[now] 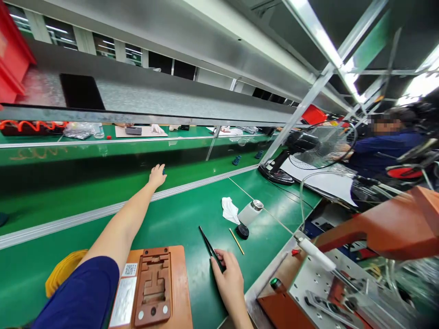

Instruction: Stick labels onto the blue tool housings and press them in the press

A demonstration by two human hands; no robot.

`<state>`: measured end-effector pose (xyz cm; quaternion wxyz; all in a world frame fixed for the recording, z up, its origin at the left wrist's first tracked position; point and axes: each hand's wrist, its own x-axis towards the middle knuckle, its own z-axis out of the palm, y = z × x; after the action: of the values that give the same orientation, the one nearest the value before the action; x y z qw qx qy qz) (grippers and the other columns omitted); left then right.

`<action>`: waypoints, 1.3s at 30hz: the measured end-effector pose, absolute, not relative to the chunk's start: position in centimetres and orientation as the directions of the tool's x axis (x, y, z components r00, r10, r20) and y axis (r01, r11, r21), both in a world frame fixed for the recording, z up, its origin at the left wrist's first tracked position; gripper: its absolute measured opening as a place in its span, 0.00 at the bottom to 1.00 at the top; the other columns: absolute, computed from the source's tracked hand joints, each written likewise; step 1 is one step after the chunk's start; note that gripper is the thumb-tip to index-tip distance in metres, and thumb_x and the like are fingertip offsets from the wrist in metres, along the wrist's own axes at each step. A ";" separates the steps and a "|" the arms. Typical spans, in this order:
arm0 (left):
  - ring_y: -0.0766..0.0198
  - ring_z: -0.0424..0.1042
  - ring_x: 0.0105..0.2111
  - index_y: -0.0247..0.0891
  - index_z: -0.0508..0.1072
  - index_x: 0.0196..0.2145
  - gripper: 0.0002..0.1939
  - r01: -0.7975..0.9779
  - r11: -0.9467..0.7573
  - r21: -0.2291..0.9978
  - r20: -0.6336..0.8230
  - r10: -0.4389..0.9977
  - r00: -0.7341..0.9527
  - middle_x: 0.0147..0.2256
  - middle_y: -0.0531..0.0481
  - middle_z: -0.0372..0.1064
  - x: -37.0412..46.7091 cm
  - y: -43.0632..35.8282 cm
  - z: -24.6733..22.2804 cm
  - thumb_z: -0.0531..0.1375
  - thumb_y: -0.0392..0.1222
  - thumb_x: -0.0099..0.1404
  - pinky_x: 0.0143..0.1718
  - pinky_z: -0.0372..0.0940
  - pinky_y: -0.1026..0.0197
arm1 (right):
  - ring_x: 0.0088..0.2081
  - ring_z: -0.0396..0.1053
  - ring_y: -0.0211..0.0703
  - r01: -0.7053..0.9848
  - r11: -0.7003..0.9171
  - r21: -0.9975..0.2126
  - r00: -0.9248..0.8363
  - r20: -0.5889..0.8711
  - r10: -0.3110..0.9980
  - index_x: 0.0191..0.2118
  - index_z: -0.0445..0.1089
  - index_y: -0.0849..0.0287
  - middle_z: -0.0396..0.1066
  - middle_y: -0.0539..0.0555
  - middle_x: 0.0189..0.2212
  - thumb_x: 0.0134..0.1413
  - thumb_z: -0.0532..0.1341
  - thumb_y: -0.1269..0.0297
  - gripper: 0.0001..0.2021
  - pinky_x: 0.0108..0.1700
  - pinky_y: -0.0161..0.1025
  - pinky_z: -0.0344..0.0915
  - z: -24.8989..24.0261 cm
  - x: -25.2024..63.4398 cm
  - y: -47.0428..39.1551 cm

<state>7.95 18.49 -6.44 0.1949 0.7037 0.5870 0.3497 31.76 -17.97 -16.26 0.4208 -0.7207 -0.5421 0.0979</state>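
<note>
My left hand (157,177) stretches out over the green strip beyond the metal rail, its fingers closed around a small dark blue part (163,172) that they mostly hide. Black tweezers (206,242) rest in my right hand (228,278), low over the green table, tips pointing away from me. Between my arms lies a brown fixture (153,285) with a stepped recess, mounted on an orange-brown base (181,274) with a QR label (130,269). To the right of the tweezers lie a thin wooden stick (236,241) and a round black cap (242,231).
A white bottle (249,212) with a metal top stands by a crumpled white tissue (229,210). More dark blue parts (236,160) sit on the strip. A black fan (302,144), a co-worker (387,141) and an orange machine arm (384,228) are at right. A yellow roll (63,269) lies left.
</note>
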 end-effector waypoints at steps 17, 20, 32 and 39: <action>0.50 0.77 0.48 0.39 0.76 0.52 0.31 -0.085 0.199 0.976 -0.129 0.851 0.510 0.50 0.40 0.75 1.3 5.9 -1.4 0.76 0.50 0.52 0.48 0.72 0.50 | 0.52 0.69 0.53 0.717 0.292 -0.633 0.086 0.496 0.864 0.49 0.73 0.54 0.74 0.59 0.46 0.64 0.59 0.54 0.14 0.55 0.54 0.67 -8.4 27.3 -12.2; 0.48 0.77 0.48 0.39 0.75 0.52 0.36 -0.103 0.284 0.953 -0.167 0.780 0.603 0.50 0.39 0.76 0.3 1.8 -1.3 0.78 0.52 0.48 0.49 0.71 0.51 | 0.65 0.60 0.55 0.592 0.517 -0.619 -0.201 0.508 0.838 0.67 0.59 0.54 0.63 0.62 0.63 0.57 0.66 0.55 0.34 0.65 0.55 0.61 -4.4 23.5 -9.6; 0.50 0.74 0.54 0.42 0.74 0.53 0.25 0.299 0.119 0.947 -0.250 0.858 0.450 0.53 0.43 0.76 -6.0 -11.1 -0.8 0.67 0.57 0.63 0.60 0.66 0.47 | 0.62 0.59 0.61 0.467 0.529 -0.709 -0.625 0.159 0.764 0.67 0.56 0.56 0.63 0.63 0.62 0.45 0.72 0.56 0.44 0.64 0.62 0.59 -5.4 21.2 -12.6; 0.54 0.75 0.46 0.47 0.78 0.48 0.16 0.558 0.042 0.828 -0.387 0.764 0.516 0.48 0.47 0.75 -9.4 -23.2 -1.5 0.58 0.57 0.71 0.49 0.70 0.55 | 0.64 0.54 0.64 0.528 0.565 -0.634 -0.666 0.105 0.739 0.70 0.53 0.55 0.58 0.64 0.64 0.48 0.71 0.41 0.49 0.66 0.65 0.56 -6.5 20.9 -13.6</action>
<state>-9.45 -23.22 -1.49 0.5368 0.6854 0.4825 0.0959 20.92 -13.59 -6.51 0.1825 -0.3658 -0.8657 0.2889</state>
